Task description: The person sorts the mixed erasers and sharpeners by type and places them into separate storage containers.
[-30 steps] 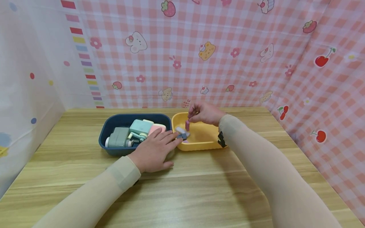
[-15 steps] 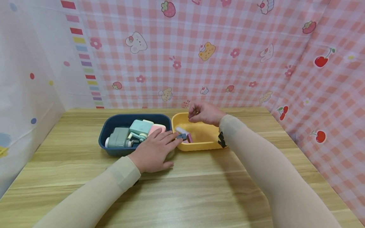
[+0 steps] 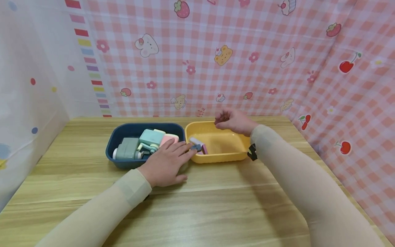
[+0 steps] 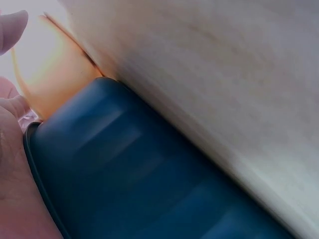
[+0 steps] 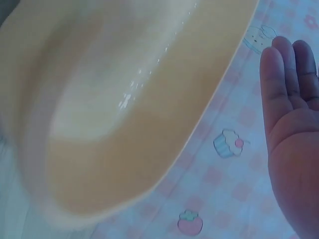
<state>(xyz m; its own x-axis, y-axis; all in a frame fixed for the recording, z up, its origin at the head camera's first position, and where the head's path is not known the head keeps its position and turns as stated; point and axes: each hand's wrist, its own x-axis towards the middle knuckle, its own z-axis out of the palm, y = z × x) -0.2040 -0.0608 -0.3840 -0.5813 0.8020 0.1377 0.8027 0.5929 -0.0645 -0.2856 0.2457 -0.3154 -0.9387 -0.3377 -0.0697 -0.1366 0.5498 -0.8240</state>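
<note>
My left hand (image 3: 168, 164) lies palm down with its fingers spread across the front of the dark blue basket (image 3: 123, 164), fingertips reaching the near left corner of the yellow basket (image 3: 225, 157). Above the yellow basket's far rim is my right hand (image 3: 236, 121), fingers loosely bent and holding nothing. Small pieces lie at that basket's left end: a purplish-pink block (image 3: 205, 149), a pale grey-lilac piece (image 3: 195, 140) and a dark blue-grey piece (image 3: 197, 147). The left wrist view shows mostly the blue basket's outer wall (image 4: 119, 159).
In the blue basket are a grey-green bottle-like toy (image 3: 128, 148), a teal block-shaped item (image 3: 152, 138) and a pink one (image 3: 169, 138), partly behind my left hand. The baskets stand side by side on a wooden table (image 3: 200, 212). A checked cloth (image 3: 200, 51) hangs behind.
My right hand has let go of the purplish-pink block, which dropped into the yellow basket's left end. That hand has since moved right. My left hand has stayed put.
</note>
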